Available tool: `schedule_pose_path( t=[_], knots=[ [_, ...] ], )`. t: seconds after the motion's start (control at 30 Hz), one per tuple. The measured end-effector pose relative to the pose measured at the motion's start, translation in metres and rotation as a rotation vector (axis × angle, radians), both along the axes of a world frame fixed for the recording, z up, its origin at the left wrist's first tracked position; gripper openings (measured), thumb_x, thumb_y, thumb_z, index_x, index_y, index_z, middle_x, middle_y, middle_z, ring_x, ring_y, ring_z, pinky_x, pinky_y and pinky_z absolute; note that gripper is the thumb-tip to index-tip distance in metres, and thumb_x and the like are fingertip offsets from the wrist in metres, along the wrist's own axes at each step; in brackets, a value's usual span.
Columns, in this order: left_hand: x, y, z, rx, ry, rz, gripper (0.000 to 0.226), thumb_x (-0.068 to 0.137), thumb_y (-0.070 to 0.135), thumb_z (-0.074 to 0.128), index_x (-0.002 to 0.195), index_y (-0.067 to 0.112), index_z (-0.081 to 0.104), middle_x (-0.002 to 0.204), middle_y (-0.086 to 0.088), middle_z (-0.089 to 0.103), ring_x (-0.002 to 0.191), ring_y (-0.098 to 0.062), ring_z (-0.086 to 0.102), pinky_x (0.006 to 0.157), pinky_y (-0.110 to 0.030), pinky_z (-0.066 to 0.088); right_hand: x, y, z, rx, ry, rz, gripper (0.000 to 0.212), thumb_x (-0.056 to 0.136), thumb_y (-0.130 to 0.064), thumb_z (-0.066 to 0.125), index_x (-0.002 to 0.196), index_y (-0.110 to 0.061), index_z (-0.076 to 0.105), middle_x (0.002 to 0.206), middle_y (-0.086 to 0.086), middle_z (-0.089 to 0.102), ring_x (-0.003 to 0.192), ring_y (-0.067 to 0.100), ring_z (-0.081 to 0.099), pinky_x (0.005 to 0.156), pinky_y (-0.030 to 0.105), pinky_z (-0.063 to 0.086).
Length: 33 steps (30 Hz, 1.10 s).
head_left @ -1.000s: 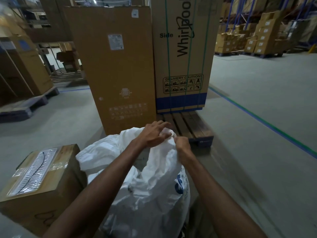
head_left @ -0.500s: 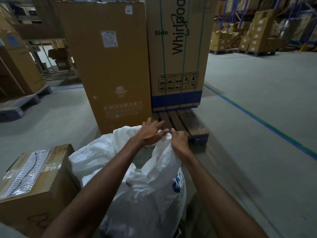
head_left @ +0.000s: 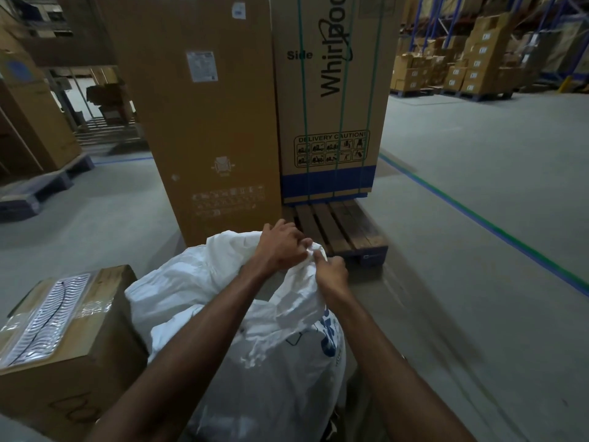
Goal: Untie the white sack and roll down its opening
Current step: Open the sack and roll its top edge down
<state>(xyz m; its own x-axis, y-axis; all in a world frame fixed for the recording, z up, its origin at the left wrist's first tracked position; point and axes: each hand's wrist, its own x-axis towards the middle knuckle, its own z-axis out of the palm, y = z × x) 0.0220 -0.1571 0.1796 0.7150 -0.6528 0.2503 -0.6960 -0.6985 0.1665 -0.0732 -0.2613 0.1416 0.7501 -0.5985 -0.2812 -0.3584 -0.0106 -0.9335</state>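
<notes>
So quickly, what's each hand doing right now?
Left hand: fingers pinch the sack at its bunched top.
Right hand: grips the same bunched top.

sack (head_left: 261, 362) between small box (head_left: 63, 339) at left and pallet (head_left: 344, 231) ahead, tall cartons (head_left: 210, 122) behind

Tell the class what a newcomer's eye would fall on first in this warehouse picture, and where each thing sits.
First, the white sack low in the middle, its gathered top gripped by the left hand and the right hand. Behind it stand two tall cardboard cartons; the right-hand Whirlpool carton rests on a wooden pallet. A smaller taped box sits at lower left.
</notes>
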Motion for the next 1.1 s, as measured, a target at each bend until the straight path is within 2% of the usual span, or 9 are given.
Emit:
schedule_pose_path(
  t=[0.1, 0.17, 0.3, 0.43, 0.6, 0.77, 0.9, 1.0, 1.1],
  knots=[
    [0.007, 0.005, 0.002, -0.065, -0.001, -0.006, 0.032, 0.102, 0.044, 0.044, 0.104, 0.027, 0.071, 0.105, 0.004, 0.065, 0.107, -0.019, 0.051, 0.092, -0.045, 0.036, 0.004, -0.004, 0.008, 0.286, -0.076, -0.014, 0.048, 0.103, -0.039, 0.054, 0.113, 0.007, 0.064, 0.108, 0.020, 0.071, 0.091, 0.032, 0.070, 0.079, 0.043, 0.059],
    [0.007, 0.010, 0.003, -0.122, -0.050, -0.049, 0.024, 0.101, 0.042, 0.049, 0.114, 0.028, 0.063, 0.111, 0.004, 0.063, 0.111, -0.021, 0.050, 0.092, -0.043, 0.038, 0.006, -0.003, 0.016, 0.518, -0.196, -0.029, 0.042, 0.107, -0.031, 0.044, 0.119, 0.006, 0.062, 0.119, 0.026, 0.067, 0.091, 0.032, 0.067, 0.074, 0.040, 0.056],
    [-0.025, 0.031, 0.002, -0.390, 0.081, -0.223, 0.036, 0.098, 0.053, 0.052, 0.125, 0.029, 0.059, 0.128, 0.005, 0.054, 0.125, -0.016, 0.042, 0.106, -0.033, 0.033, 0.009, -0.002, 0.034, 0.926, -0.393, -0.107, 0.052, 0.103, -0.030, 0.024, 0.123, 0.001, 0.060, 0.129, 0.031, 0.060, 0.114, 0.044, 0.060, 0.100, 0.054, 0.049],
    [-0.058, 0.069, 0.005, -0.486, 0.398, -0.334, 0.037, 0.087, 0.048, 0.076, 0.116, 0.026, 0.068, 0.112, 0.011, 0.067, 0.106, -0.008, 0.062, 0.089, -0.025, 0.051, 0.013, -0.003, 0.049, 0.934, -0.410, -0.169, 0.045, 0.103, -0.037, 0.029, 0.112, -0.007, 0.062, 0.127, 0.027, 0.060, 0.121, 0.045, 0.056, 0.109, 0.062, 0.042],
    [-0.057, 0.095, 0.014, -0.499, -0.080, -0.182, 0.030, 0.074, 0.022, 0.080, 0.103, 0.016, 0.074, 0.098, 0.003, 0.072, 0.081, -0.013, 0.066, 0.069, -0.034, 0.059, 0.007, 0.017, 0.064, 0.783, -0.408, -0.147, 0.040, 0.102, -0.039, 0.049, 0.121, -0.005, 0.059, 0.118, 0.022, 0.063, 0.111, 0.040, 0.062, 0.097, 0.055, 0.052],
    [-0.060, 0.100, 0.017, -0.290, -0.387, -0.103, 0.017, 0.073, 0.011, 0.076, 0.089, 0.013, 0.069, 0.084, -0.004, 0.063, 0.053, -0.023, 0.058, 0.045, -0.035, 0.054, -0.007, 0.037, 0.049, 0.216, -0.383, -0.107, 0.060, 0.074, -0.029, 0.066, 0.130, -0.014, 0.051, 0.131, 0.017, 0.056, 0.110, 0.034, 0.062, 0.085, 0.052, 0.059],
    [-0.067, 0.100, 0.005, -0.255, -0.540, -0.145, 0.016, 0.076, 0.003, 0.068, 0.087, 0.013, 0.061, 0.078, -0.005, 0.057, 0.053, -0.023, 0.053, 0.039, -0.034, 0.048, -0.042, 0.039, 0.042, -0.827, -0.512, 0.209, 0.094, 0.061, -0.019, 0.071, 0.147, -0.030, 0.035, 0.146, 0.004, 0.030, 0.130, 0.018, 0.035, 0.100, 0.032, 0.045],
    [-0.069, 0.099, 0.001, -0.278, -0.588, -0.228, 0.009, 0.085, 0.009, 0.061, 0.092, 0.014, 0.061, 0.079, -0.005, 0.060, 0.054, -0.021, 0.055, 0.041, -0.033, 0.048, -0.042, 0.026, 0.043, -1.343, -0.481, 0.447, 0.053, 0.068, -0.016, 0.077, 0.120, -0.022, 0.066, 0.121, 0.003, 0.063, 0.117, 0.023, 0.056, 0.107, 0.047, 0.045],
    [-0.071, 0.105, 0.006, -0.305, -0.375, -0.257, 0.028, 0.076, 0.022, 0.076, 0.101, 0.016, 0.065, 0.090, -0.001, 0.065, 0.063, -0.018, 0.059, 0.053, -0.033, 0.055, -0.034, 0.015, 0.056, -1.480, -0.570, 0.465, 0.030, 0.067, -0.006, 0.085, 0.092, -0.011, 0.069, 0.085, 0.005, 0.068, 0.075, 0.022, 0.066, 0.071, 0.040, 0.061]
  ],
)
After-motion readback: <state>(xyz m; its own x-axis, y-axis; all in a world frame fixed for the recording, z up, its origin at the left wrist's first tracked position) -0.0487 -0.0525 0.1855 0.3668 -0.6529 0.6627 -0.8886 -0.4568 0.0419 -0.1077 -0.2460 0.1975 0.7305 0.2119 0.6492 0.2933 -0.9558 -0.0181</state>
